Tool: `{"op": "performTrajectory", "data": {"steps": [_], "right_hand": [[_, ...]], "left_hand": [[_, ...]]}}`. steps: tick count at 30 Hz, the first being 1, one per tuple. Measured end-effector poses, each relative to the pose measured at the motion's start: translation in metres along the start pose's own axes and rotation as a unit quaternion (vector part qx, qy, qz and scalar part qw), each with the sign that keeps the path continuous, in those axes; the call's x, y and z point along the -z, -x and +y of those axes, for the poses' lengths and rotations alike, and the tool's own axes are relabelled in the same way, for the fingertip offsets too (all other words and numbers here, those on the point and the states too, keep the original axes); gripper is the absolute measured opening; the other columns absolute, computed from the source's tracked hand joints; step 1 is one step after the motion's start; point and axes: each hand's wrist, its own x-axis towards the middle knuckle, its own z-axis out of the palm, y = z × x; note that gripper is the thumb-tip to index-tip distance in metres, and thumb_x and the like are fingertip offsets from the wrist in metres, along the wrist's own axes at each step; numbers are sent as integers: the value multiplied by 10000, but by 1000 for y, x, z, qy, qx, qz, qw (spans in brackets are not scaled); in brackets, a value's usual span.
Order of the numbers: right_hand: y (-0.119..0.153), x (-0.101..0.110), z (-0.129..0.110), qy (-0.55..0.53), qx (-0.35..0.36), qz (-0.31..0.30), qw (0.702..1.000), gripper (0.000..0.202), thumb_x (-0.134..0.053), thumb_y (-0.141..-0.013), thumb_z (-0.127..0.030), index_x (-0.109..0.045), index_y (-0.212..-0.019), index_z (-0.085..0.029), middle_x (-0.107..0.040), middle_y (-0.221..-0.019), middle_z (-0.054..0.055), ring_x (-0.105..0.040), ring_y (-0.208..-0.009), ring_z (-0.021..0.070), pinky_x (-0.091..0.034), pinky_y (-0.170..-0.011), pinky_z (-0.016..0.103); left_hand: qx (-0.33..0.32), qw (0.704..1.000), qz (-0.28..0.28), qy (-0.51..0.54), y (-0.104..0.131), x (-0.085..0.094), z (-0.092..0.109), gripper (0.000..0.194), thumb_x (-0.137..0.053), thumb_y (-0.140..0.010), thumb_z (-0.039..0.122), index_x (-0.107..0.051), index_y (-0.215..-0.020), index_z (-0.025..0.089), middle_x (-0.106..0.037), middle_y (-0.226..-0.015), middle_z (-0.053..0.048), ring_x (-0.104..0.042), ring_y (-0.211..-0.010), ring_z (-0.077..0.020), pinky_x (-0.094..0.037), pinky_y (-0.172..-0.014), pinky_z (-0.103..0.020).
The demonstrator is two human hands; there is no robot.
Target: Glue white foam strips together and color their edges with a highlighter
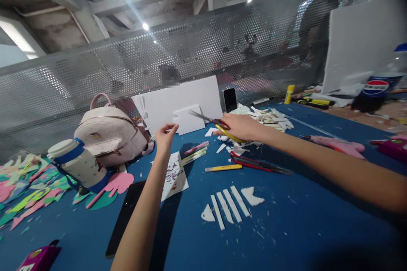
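My right hand (239,127) grips a pair of scissors (226,132) by yellow-and-red handles, the blades pointing left across a small white board piece (190,119). Thumb and fingers of my left hand (166,133) are pinched together close to that piece's left edge; whether anything is between them I cannot make out. Behind both hands leans a large white board (152,108). Nearer me on the blue table, white cut pieces lie in a fish shape: a head (208,213), several strips (233,206) and a tail (252,196).
Around lie a yellow pencil (223,168), a red-and-black cutter knife (257,163), markers (195,152), white scraps (270,118) and a black tablet-like slab (125,216). A backpack (111,131) and a bottle (78,165) stand left. A glue stick (289,94) and pink glue gun (338,145) are right.
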Motion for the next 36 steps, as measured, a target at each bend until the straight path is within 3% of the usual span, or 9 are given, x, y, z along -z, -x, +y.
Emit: {"op": "performTrajectory", "data": {"steps": [5, 11, 18, 25, 36], "right_hand": [[12, -10, -17, 130, 14, -27, 991, 365, -637, -994, -448, -644, -1214, -157, -665, -1225, 106, -668, -1055, 249, -575, -905, 466], [3, -4, -35, 198, 18, -50, 979, 355, -639, -998, -437, -652, -1208, -151, -680, -1207, 103, -678, -1053, 247, -578, -910, 467], [8, 6, -45, 207, 27, -62, 976, 350, -634, -999, -450, -661, -1180, -152, -690, -1174, 93, -682, -1030, 238, -578, -902, 459], [19, 15, -30, 196, 0, -45, 980, 353, -621, -1002, -468, -663, -1161, -156, -694, -1144, 88, -683, -998, 228, -577, -887, 448], [7, 1, -36, 193, -17, -75, 978, 331, -633, -1004, -424, -655, -1205, -162, -682, -1201, 97, -681, -1028, 232, -585, -895, 449]], "left_hand": [[-13, 1000, -1, -9, 3, -2, 11, 285, -674, -970, 377, -652, -1147, 154, -676, -1139, -64, -679, -978, -195, -597, -846, -389], [-21, 1000, -3, -14, 7, -2, 18, 280, -674, -971, 378, -654, -1136, 152, -680, -1120, -60, -680, -956, -189, -599, -830, -378], [-24, 1000, 3, -9, 6, 0, 17, 283, -674, -970, 381, -655, -1134, 151, -681, -1120, -59, -681, -960, -192, -599, -834, -380], [-16, 1000, 1, 7, 4, -2, 14, 282, -674, -970, 378, -655, -1141, 155, -678, -1136, -63, -679, -973, -194, -597, -845, -386], [-29, 995, -37, 86, 12, -3, 30, 279, -677, -969, 373, -654, -1140, 154, -677, -1150, -67, -678, -1002, -201, -594, -869, -401]]}}
